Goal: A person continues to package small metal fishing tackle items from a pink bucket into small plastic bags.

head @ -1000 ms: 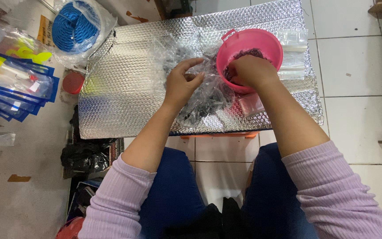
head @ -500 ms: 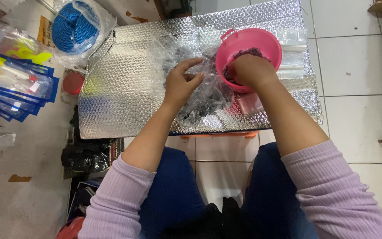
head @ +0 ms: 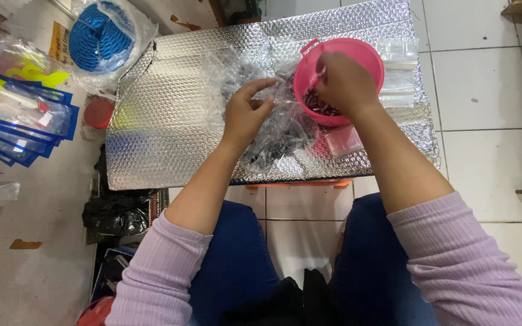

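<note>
Two hands at work over a pink bowl of small dark pieces on a foil-covered table.

The right hand (head: 345, 81) dips into the pink bowl (head: 367, 57), fingers bunched over the small dark reddish pieces (head: 316, 105); whether it grips any I cannot tell. The left hand (head: 246, 111) rests half-curled, forefinger raised, touching a heap of clear plastic bags (head: 279, 130) just beside the bowl. By the look of it, the work is midway: the bowl keeps a good layer of pieces, a small flat bag (head: 344, 142) lies near the table's front edge, and flat clear bags (head: 397, 72) sit stacked behind the bowl. The table (head: 170, 121) wears silver bubble foil.
</note>
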